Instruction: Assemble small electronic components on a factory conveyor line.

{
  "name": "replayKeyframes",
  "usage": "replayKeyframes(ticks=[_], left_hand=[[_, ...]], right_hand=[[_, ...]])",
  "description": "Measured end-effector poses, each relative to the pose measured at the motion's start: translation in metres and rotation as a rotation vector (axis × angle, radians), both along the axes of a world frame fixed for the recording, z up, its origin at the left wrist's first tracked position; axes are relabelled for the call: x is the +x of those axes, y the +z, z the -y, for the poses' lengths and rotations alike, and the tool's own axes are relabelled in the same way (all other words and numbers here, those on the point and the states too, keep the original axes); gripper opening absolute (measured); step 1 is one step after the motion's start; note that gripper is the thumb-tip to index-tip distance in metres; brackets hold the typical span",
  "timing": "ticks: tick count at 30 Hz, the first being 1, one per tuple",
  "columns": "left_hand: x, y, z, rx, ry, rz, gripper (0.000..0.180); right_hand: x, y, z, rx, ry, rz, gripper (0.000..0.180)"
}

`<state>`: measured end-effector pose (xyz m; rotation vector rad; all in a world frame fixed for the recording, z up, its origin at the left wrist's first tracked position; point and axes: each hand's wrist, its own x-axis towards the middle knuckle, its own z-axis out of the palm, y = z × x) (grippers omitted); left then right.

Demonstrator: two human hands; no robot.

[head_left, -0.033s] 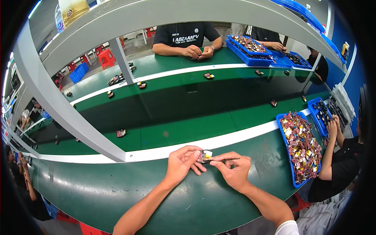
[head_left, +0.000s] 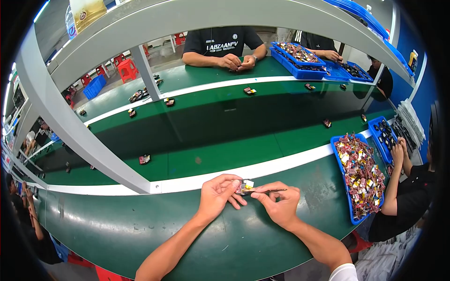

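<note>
Over the near green bench, my left hand [head_left: 215,196] is closed on a small dark-cased electronic part [head_left: 243,187], with a reddish board and a white-and-yellow piece on top. My right hand [head_left: 282,204] pinches a thin dark tool [head_left: 275,190], perhaps tweezers; its kind is not clear. The tool's tip end points left and meets the part near the yellow piece. My fingers hide some of the part's left side and much of the tool.
A blue tray [head_left: 349,206] heaped with small red, white and yellow boards stands to the right, beside a co-worker's arms [head_left: 398,161]. Ahead, a green belt [head_left: 234,154] carries scattered parts behind a white rail [head_left: 262,167]. A grey post [head_left: 93,140] rises at left. Another person [head_left: 225,49] works opposite.
</note>
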<state>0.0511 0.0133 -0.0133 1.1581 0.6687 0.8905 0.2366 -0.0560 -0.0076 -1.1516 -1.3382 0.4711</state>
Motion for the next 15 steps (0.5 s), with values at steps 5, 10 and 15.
replayKeyframes(ticks=[5, 10, 15], left_hand=[[0.0001, -0.0029, 0.0004, -0.001, 0.0, 0.004, 0.027], [0.0042, -0.0041, 0.0027, 0.008, 0.006, 0.008, 0.026], [0.0074, -0.004, 0.0028, 0.012, 0.017, 0.006, 0.026]], right_hand=[[0.0013, -0.0016, 0.0, 0.031, 0.007, 0.061, 0.01], [0.0052, -0.0011, -0.0016, -0.097, 0.038, -0.135, 0.011], [0.0082, 0.0013, -0.0014, -0.072, 0.037, -0.074, 0.012]])
